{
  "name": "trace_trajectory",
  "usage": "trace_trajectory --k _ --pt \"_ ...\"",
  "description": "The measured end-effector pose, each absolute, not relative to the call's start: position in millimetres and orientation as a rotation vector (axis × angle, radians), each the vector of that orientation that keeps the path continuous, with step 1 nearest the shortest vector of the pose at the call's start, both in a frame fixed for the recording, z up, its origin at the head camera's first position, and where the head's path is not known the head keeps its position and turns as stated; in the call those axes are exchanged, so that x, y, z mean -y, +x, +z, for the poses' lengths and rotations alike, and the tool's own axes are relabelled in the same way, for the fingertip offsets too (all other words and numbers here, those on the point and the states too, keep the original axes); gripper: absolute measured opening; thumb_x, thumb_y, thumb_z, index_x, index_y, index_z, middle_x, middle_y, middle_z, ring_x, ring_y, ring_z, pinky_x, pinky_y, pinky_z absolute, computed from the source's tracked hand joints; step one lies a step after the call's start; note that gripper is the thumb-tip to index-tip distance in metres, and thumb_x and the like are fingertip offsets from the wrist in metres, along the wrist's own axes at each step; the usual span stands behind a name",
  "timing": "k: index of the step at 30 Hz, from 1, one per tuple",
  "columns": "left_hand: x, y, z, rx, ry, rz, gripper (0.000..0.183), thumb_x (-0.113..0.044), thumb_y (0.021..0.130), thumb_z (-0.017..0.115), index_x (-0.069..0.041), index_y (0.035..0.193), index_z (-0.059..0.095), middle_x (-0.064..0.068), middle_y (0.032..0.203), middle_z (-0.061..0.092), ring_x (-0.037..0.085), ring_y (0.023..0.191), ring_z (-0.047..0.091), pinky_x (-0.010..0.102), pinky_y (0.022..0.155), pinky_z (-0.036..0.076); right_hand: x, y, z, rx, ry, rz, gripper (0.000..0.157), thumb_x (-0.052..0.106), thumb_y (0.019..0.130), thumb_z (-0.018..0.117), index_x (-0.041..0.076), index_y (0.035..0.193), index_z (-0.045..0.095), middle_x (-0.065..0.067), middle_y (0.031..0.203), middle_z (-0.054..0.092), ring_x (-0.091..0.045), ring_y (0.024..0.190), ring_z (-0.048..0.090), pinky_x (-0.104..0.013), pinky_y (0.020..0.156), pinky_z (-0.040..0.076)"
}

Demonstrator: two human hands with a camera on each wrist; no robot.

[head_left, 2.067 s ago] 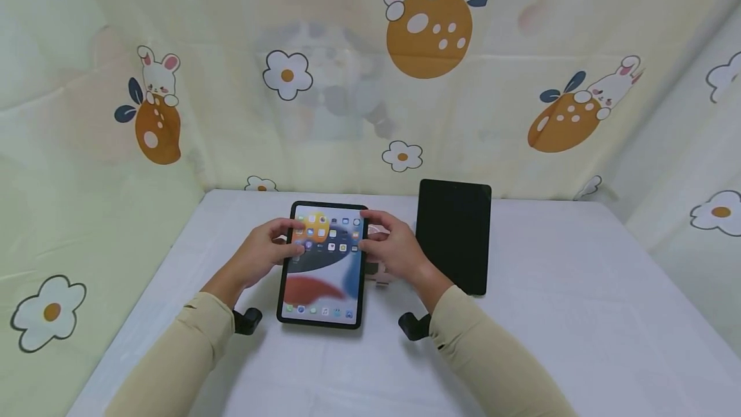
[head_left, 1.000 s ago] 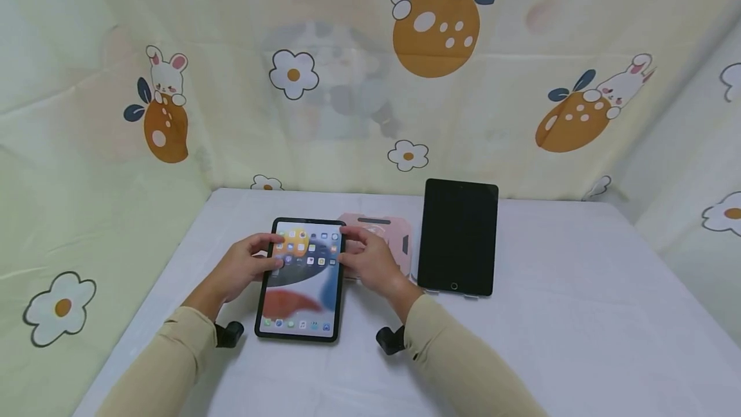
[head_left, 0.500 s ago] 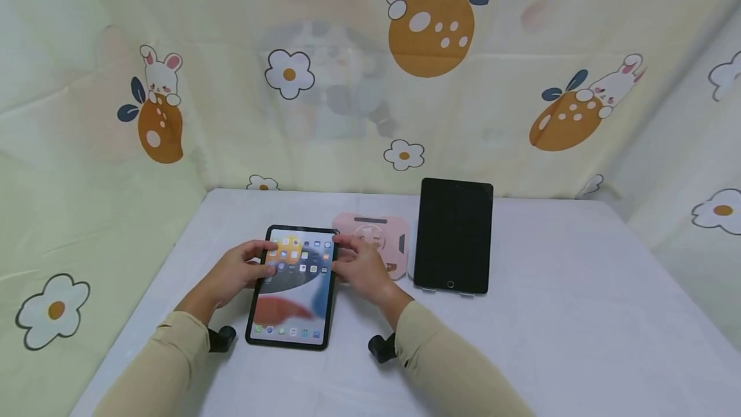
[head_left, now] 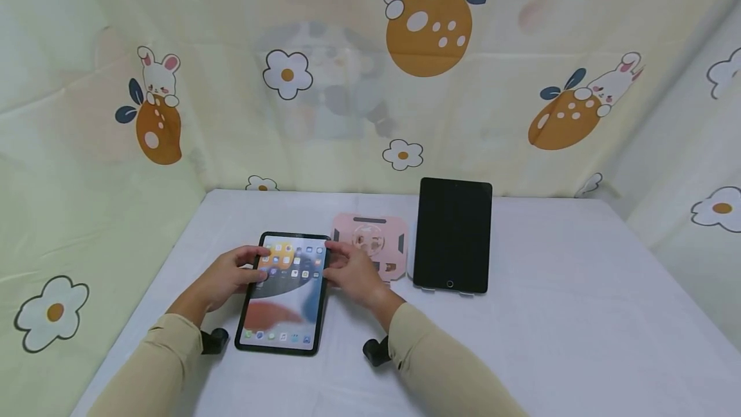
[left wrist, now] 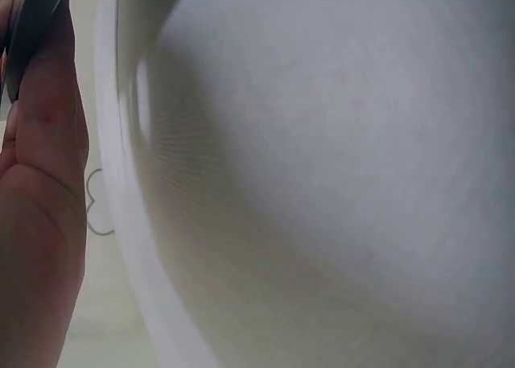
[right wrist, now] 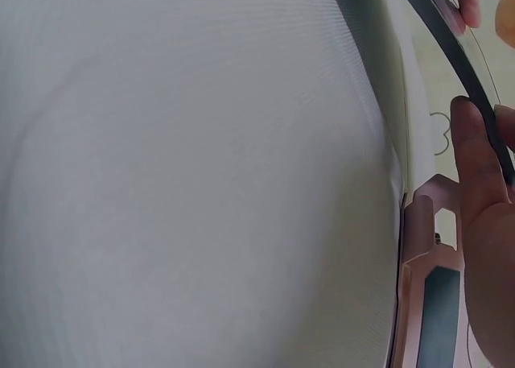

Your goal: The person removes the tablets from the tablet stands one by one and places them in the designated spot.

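A tablet (head_left: 283, 301) with a lit home screen and a black border is held between both hands at its upper part. My left hand (head_left: 222, 278) grips its left edge, with thumb and fingertip over the screen's rim. On the opposite edge my right hand (head_left: 359, 278) pinches it near the top corner. In the right wrist view the tablet's dark edge (right wrist: 451, 42) runs between thumb and fingers, raised above the cloth. The left wrist view shows the left hand (left wrist: 40, 199) with the tablet's edge (left wrist: 32, 30) at its fingers.
Just behind the right hand stands a pink holder (head_left: 393, 237) with a cartoon face. To its right, a second tablet (head_left: 453, 237) with a dark screen leans on a clear stand (head_left: 466, 295). White cloth (head_left: 550, 314) covers the table; a patterned curtain (head_left: 492, 114) hangs behind.
Both hands have carried the lit tablet left and toward the person, away from in front of the pink holder, which now shows more fully. The dark tablet has stayed put.
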State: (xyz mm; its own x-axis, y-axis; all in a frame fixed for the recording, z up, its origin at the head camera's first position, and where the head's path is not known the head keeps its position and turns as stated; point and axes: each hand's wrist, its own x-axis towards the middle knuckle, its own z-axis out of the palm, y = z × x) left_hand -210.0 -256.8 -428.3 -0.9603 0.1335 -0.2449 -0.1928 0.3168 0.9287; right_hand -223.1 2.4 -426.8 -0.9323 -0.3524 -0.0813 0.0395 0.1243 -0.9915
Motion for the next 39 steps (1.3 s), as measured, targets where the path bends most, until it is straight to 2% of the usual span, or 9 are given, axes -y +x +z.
trace_trajectory --k 5,10,18,24,33,39 --pt "259.5 -210.1 -429.1 -2.307 -0.068 1.689 0.051 -0.015 0.078 0.069 -0.008 0.123 0.047 0.015 0.12 0.04 0.029 0.099 0.047 0.036 0.076 0.048 0.4 -222.6 -429.4 -2.078 -0.31 -1.878 0.057 -0.006 0.078 0.06 0.014 0.13 0.046 -0.01 0.116 0.055 -0.016 0.088 0.061 -0.031 0.063 0.051" --pt "261.9 -211.2 -430.0 -2.311 -0.086 1.697 0.05 -0.015 0.078 0.069 -0.008 0.123 0.047 0.014 0.116 0.041 0.029 0.098 0.047 0.035 0.074 0.048 3.5 -222.5 -429.5 -2.087 -0.325 -1.848 0.06 -0.006 0.077 0.06 0.015 0.132 0.044 -0.012 0.119 0.053 -0.015 0.091 0.06 -0.029 0.067 0.051" --pt "264.3 -212.2 -431.8 -2.31 -0.071 1.689 0.05 -0.015 0.078 0.069 -0.008 0.123 0.047 0.015 0.116 0.041 0.029 0.099 0.046 0.034 0.076 0.047 5.4 -223.9 -428.6 -2.172 -0.342 -1.769 0.062 -0.005 0.077 0.061 0.014 0.133 0.043 -0.011 0.133 0.042 -0.015 0.094 0.06 -0.026 0.072 0.049" --pt "267.7 -211.1 -431.3 -2.356 -0.041 1.652 0.05 -0.015 0.079 0.067 -0.007 0.124 0.046 0.015 0.113 0.044 0.028 0.1 0.045 0.033 0.077 0.045 7.6 -225.1 -432.6 -2.167 -0.33 -1.761 0.06 -0.003 0.078 0.061 0.014 0.132 0.043 -0.011 0.133 0.042 -0.016 0.094 0.06 -0.026 0.072 0.049" --pt "271.2 -208.4 -426.3 -2.402 -0.095 1.579 0.055 -0.023 0.078 0.069 -0.011 0.126 0.045 0.016 0.125 0.042 0.03 0.109 0.042 0.043 0.086 0.042 5.2 -224.2 -431.7 -2.17 -0.349 -1.726 0.06 0.006 0.08 0.064 0.019 0.134 0.042 -0.007 0.133 0.043 -0.01 0.091 0.06 -0.027 0.077 0.048" --pt "269.4 -211.4 -425.1 -2.382 -0.098 1.575 0.057 -0.028 0.077 0.069 -0.011 0.126 0.046 0.018 0.129 0.038 0.031 0.108 0.044 0.041 0.087 0.042 5.2 -224.4 -432.4 -2.202 -0.379 -1.743 0.06 0.012 0.078 0.068 0.016 0.132 0.044 -0.008 0.133 0.042 -0.016 0.099 0.057 -0.027 0.078 0.047"
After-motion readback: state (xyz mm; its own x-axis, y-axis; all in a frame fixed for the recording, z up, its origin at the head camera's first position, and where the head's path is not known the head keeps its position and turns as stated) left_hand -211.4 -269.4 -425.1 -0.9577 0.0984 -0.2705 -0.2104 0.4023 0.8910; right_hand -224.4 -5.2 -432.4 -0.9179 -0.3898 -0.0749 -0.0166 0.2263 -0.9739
